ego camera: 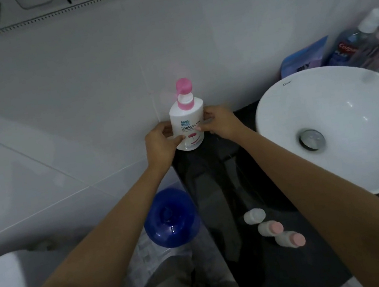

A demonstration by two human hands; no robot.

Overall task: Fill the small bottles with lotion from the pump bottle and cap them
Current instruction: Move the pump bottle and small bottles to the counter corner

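Pump bottle (188, 123), one, white with a pink pump head, upright at the far end of the black counter (218, 188) against the tiled wall. Left hand (161, 143) and right hand (219, 121) clasp its two sides, fingers pressed to the label. Three small bottles (270, 228) lie in a row near the counter's front edge: one white-capped, two pink-capped. One white basin (350, 98) stands to the right.

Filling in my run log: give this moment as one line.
both hands: left hand and right hand gripping pump bottle | bottle upright on black counter | three small bottles capped, untouched
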